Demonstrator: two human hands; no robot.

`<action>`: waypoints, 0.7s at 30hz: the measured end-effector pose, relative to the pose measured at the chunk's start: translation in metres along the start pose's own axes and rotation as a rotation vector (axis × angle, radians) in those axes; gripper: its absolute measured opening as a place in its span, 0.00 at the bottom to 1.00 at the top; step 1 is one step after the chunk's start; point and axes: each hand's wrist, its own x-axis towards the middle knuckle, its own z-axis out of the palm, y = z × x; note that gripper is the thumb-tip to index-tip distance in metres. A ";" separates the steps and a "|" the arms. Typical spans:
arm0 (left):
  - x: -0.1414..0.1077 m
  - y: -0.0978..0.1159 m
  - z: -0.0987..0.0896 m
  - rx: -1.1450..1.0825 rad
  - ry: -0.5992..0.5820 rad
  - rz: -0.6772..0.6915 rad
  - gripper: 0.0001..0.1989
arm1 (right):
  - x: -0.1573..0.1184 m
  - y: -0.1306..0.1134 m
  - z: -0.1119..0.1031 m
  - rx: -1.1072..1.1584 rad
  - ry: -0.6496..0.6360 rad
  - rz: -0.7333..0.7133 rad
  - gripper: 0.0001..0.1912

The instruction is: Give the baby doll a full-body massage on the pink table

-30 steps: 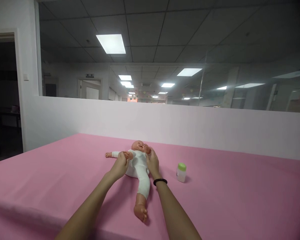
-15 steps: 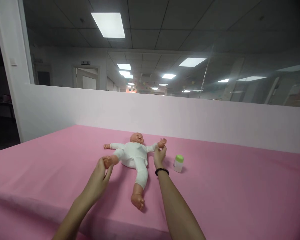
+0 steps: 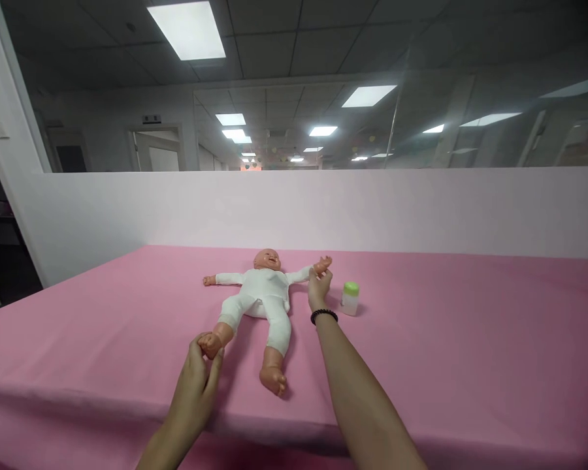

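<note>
A baby doll (image 3: pixel 263 290) with a white cloth body lies on its back on the pink-covered table (image 3: pixel 436 339), head toward the wall and arms spread. My left hand (image 3: pixel 198 372) grips the doll's foot on the left side, thumb and fingers around it. My right hand (image 3: pixel 319 287), with a dark beaded bracelet (image 3: pixel 324 314) at the wrist, holds the doll's arm on the right near its hand. The doll's other leg stretches toward the table's front edge, untouched. Close to my right hand stands a small clear bottle (image 3: pixel 349 300) with a green cap.
A low white wall (image 3: pixel 323 209) topped with glass panels runs along the far side of the table. The table's front edge, draped in pink cloth, crosses below my hands. A dark doorway (image 3: pixel 0 241) is at the left.
My left hand has drawn the doll's foot down and nearer, so that leg is now straighter and lower. My right hand stays at the doll's arm. The camera view has tilted slightly.
</note>
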 end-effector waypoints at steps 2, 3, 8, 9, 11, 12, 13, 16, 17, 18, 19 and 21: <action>0.020 0.011 -0.003 0.040 -0.038 0.040 0.19 | 0.004 -0.002 0.002 0.042 -0.009 -0.029 0.23; 0.034 0.018 -0.003 0.062 -0.067 0.073 0.18 | 0.003 -0.004 0.005 0.060 -0.025 -0.045 0.24; 0.117 0.044 0.010 0.087 -0.180 0.120 0.14 | -0.012 -0.008 0.022 0.043 -0.242 -0.232 0.21; 0.130 0.046 0.016 0.104 -0.194 0.114 0.13 | -0.015 -0.007 0.023 -0.001 -0.300 -0.296 0.21; 0.145 0.049 0.028 0.117 -0.223 0.106 0.11 | -0.016 -0.003 0.023 -0.086 -0.400 -0.398 0.23; 0.150 0.049 0.034 0.118 -0.236 0.104 0.10 | -0.017 -0.002 0.022 -0.109 -0.437 -0.423 0.24; 0.152 0.049 0.040 0.116 -0.247 0.103 0.09 | -0.017 0.000 0.021 -0.116 -0.468 -0.435 0.26; 0.152 0.050 0.046 0.112 -0.259 0.096 0.06 | -0.016 0.002 0.019 -0.104 -0.507 -0.445 0.27; 0.150 0.050 0.044 0.112 -0.260 0.098 0.07 | -0.016 0.002 0.019 -0.096 -0.498 -0.438 0.25; 0.146 0.051 0.040 0.113 -0.258 0.101 0.07 | -0.016 0.002 0.020 -0.089 -0.479 -0.431 0.24; 0.139 0.052 0.033 0.111 -0.248 0.107 0.08 | -0.014 0.002 0.020 -0.065 -0.439 -0.401 0.22; 0.119 0.052 0.016 0.097 -0.209 0.119 0.11 | -0.008 0.003 0.020 0.017 -0.287 -0.279 0.21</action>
